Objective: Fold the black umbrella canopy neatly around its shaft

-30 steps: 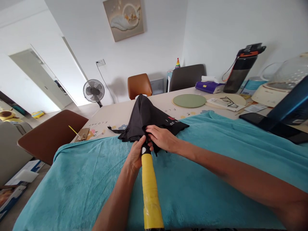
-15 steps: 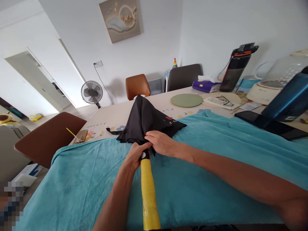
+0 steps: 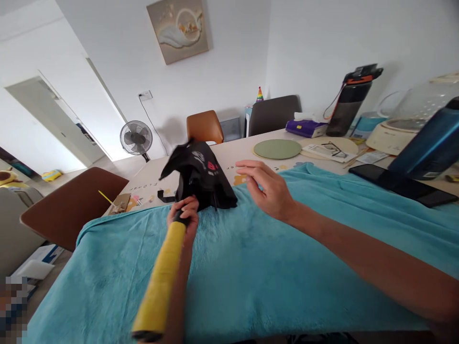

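Note:
A black umbrella [image 3: 219, 184] with loose, bunched folds points away from me over the table. White and red print shows on its fabric. Its long yellow handle [image 3: 160, 282] slants toward the lower left, blurred by motion. My left hand [image 3: 184, 216] is wrapped round the black collar where handle meets fabric. To the right of the canopy, my right hand [image 3: 267, 190] hovers with fingers loosely curved and apart, holding nothing. Beneath both hands lies a turquoise blanket [image 3: 258, 277]. A black strap [image 3: 165, 196] sticks out left of the folds.
At the right stand a dark water bottle [image 3: 353, 102], a blue bottle [image 3: 426, 143] and a clear-topped kettle [image 3: 390, 134]. A black phone [image 3: 401, 184] lies by the blanket's edge. Farther back are a green placemat [image 3: 277, 149], glasses [image 3: 335, 150] and a purple tissue pack [image 3: 304, 128].
My right hand has left the umbrella fabric and moved right. My left hand has shifted left, turning the umbrella so its handle swings to the lower left and the printed panel faces up.

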Demonstrator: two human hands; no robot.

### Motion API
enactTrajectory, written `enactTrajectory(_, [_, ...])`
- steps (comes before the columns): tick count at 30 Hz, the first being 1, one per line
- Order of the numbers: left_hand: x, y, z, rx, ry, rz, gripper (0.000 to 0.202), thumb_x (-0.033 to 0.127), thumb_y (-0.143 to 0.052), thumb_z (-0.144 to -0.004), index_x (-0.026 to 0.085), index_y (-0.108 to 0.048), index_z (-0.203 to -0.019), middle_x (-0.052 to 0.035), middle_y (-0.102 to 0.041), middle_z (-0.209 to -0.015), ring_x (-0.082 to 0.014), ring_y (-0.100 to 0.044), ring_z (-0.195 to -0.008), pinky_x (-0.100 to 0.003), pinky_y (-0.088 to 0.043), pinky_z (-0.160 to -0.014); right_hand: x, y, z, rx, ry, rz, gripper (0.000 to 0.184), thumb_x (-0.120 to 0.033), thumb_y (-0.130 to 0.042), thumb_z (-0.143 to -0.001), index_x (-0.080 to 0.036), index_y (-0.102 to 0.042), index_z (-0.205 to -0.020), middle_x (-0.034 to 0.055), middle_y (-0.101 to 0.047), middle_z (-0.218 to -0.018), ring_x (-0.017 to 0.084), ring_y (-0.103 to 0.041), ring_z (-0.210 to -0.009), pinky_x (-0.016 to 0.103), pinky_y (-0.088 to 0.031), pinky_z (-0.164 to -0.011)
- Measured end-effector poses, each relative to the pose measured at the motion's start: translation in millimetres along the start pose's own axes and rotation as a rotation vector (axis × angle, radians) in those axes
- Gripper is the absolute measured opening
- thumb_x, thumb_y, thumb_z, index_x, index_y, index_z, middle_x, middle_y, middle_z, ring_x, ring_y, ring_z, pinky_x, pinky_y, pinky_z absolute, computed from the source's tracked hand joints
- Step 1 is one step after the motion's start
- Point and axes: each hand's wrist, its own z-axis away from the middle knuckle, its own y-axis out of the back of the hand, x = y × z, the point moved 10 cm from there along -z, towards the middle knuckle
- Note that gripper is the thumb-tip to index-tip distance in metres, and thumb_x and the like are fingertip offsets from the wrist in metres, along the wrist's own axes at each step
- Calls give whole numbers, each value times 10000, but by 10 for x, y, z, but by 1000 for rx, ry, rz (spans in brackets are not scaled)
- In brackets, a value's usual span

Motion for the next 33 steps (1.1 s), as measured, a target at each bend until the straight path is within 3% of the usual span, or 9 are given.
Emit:
enactTrajectory(3, [-261,81,-33,40,105,0,97,53,-401,-725,132,-433,-773,11,-413,-629,-13,-383,-460,-61,-323,-340,7,-33,-30,-9,-14,13,289,-72,-352,-821,-209,-534,-999,75,-564,-1108,201,-518,-1060,393,-438,-896])
enactTrajectory(7, [-532,230,-63,107,212,-186,26,113,-470,-711,132,-453,-718,19,-379,-577,-35,-387,-439,-111,-344,-335,-9,-301,-6,-106,2,22,295,-69,-365,-812,-197,-502,-1040,81,-551,-1124,202,-495,-1085,398,-407,-929])
enactTrajectory(11, [-495,278,-72,102,215,-244,37,152,-496,-690,137,-464,-699,26,-356,-559,-38,-380,-422,-117,-343,-333,37,-520,15,-200,-16,30,328,-76,-377,-807,-201,-465,-1097,75,-542,-1129,214,-495,-1075,408,-405,-916])
enactTrajectory(16, [-431,240,-75,58,198,-216,25,152,-468,-711,130,-477,-707,16,-372,-563,-43,-379,-430,-123,-354,-332,211,-542,43,-200,-104,16,282,-104,-385,-822,-183,-489,-1072,87,-563,-1053,208,-534,-994,388,-445,-859])
enactTrajectory(21, [-464,238,-55,143,171,-155,25,112,-483,-732,110,-493,-709,-9,-468,-623,-39,-443,-483,-125,-409,-402,129,-707,165,-308,-15,-122,279,-114,-384,-835,-193,-522,-1063,65,-581,-1021,174,-556,-970,354,-463,-865])
enactTrajectory(26, [-507,301,-65,220,141,-230,103,198,-562,-757,95,-559,-760,-38,-566,-674,-98,-564,-593,-204,-510,-553,88,-920,216,-340,-17,-144,284,-134,-372,-859,-182,-560,-1066,59,-587,-1035,153,-565,-947,319,-475,-845])
enactTrajectory(33, [-462,309,-98,197,61,-370,163,243,-638,-705,105,-564,-749,-9,-561,-604,-90,-543,-505,-213,-494,-506,50,-1091,267,-366,-1,-112,214,-197,-444,-849,-165,-650,-899,72,-572,-1000,164,-550,-927,335,-457,-844])
